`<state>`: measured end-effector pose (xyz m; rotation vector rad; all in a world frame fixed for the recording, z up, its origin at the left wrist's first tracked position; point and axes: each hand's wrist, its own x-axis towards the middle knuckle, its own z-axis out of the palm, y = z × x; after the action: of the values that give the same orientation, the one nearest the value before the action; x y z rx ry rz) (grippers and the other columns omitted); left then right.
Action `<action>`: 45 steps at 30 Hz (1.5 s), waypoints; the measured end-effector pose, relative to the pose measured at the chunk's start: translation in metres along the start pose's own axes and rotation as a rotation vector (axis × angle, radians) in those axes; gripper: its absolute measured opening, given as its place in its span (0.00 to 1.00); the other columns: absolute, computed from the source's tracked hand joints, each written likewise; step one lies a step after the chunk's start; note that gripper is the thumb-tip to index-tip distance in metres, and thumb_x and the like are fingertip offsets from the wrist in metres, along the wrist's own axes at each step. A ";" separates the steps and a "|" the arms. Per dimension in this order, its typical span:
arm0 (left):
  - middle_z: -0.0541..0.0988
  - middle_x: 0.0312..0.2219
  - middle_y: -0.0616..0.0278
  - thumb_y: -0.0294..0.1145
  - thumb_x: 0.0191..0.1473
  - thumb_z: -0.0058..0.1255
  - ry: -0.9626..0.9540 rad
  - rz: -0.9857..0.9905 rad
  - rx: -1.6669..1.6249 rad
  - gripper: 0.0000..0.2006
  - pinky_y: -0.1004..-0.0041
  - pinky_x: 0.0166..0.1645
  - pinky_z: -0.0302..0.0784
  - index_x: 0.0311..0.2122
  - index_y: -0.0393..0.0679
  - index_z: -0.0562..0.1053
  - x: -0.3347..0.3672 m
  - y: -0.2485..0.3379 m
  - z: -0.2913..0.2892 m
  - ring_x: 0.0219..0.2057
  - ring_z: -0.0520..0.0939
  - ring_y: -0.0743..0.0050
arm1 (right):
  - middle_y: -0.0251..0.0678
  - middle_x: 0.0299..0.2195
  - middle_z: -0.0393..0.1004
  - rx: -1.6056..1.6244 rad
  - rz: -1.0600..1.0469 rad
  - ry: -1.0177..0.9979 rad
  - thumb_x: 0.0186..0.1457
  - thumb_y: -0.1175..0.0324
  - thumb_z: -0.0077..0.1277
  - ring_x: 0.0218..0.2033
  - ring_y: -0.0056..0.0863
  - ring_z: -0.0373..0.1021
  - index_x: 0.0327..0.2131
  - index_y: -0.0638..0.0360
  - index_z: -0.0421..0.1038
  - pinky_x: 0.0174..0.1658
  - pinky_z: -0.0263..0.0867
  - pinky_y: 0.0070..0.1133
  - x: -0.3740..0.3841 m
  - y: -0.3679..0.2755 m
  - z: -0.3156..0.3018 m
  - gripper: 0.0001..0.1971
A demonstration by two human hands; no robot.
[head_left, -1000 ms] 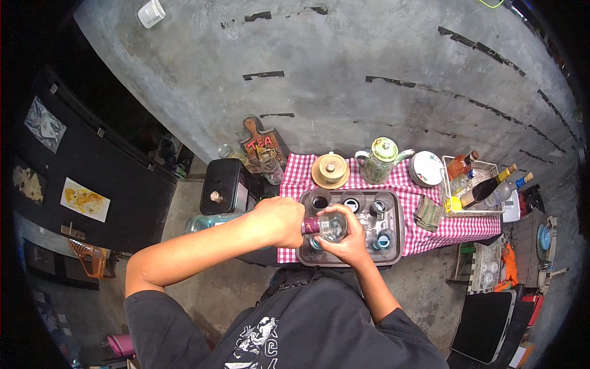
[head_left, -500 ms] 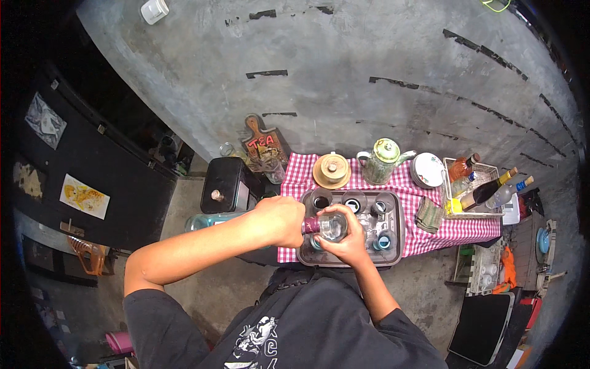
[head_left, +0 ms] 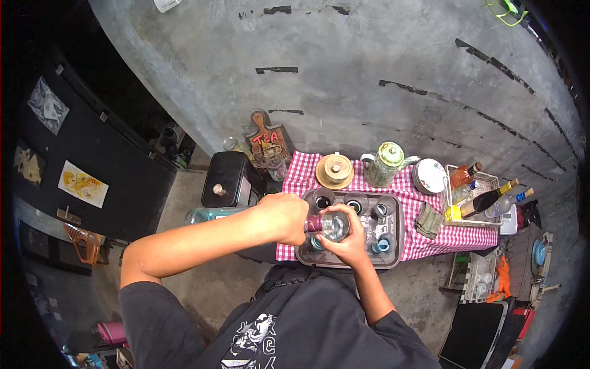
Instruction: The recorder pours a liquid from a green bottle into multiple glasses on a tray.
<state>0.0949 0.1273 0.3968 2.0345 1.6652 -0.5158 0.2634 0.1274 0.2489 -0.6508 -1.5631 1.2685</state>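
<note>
My left hand (head_left: 284, 218) is wrapped round a pale blue glass bottle (head_left: 216, 213) tipped nearly flat, its body showing left of the wrist. The bottle's purple-wrapped neck (head_left: 313, 224) points right, at the mouth of a clear drinking glass (head_left: 335, 227). That glass sits in my right hand (head_left: 353, 241), fingers and thumb curled about it. I cannot tell whether liquid is flowing. Beneath both hands lies a grey-brown tray (head_left: 401, 240) holding several clear cups, among them one with dark contents (head_left: 322, 200) and one with bluish contents (head_left: 382, 245).
A checked cloth (head_left: 473, 237) covers the table. Behind the tray stand a lidded tan pot (head_left: 335, 170), a green teapot (head_left: 384, 163) and stacked plates (head_left: 429, 176). To the right are a folded cloth (head_left: 428, 220) and a basket of bottles (head_left: 491, 182); a black box (head_left: 224, 178) stands left.
The whole view has shifted slightly. Both hands keep their hold on the bottle and the glass, with hardly any movement between them.
</note>
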 end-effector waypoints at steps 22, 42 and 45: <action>0.80 0.30 0.38 0.30 0.36 0.54 -0.031 -0.008 -0.005 0.15 0.59 0.43 0.80 0.29 0.29 0.78 -0.006 -0.010 -0.002 0.37 0.83 0.45 | 0.37 0.42 0.73 -0.040 0.011 0.004 0.37 0.76 0.67 0.46 0.27 0.70 0.47 0.58 0.65 0.52 0.64 0.25 0.002 -0.001 0.012 0.30; 0.80 0.29 0.38 0.32 0.36 0.54 0.020 0.061 0.037 0.15 0.59 0.42 0.80 0.27 0.29 0.78 -0.021 -0.031 0.005 0.35 0.83 0.44 | 0.38 0.42 0.73 -0.086 -0.004 0.028 0.36 0.75 0.66 0.46 0.28 0.70 0.46 0.59 0.65 0.53 0.63 0.26 -0.001 -0.015 0.037 0.30; 0.80 0.28 0.39 0.32 0.36 0.54 0.021 0.076 0.043 0.15 0.59 0.42 0.80 0.27 0.29 0.78 -0.024 -0.038 0.007 0.35 0.83 0.44 | 0.38 0.42 0.73 -0.085 0.009 0.037 0.35 0.75 0.66 0.46 0.28 0.70 0.46 0.60 0.66 0.53 0.63 0.26 -0.001 -0.020 0.044 0.30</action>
<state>0.0527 0.1103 0.4004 2.1323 1.5943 -0.5095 0.2273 0.1023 0.2680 -0.7318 -1.5926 1.1949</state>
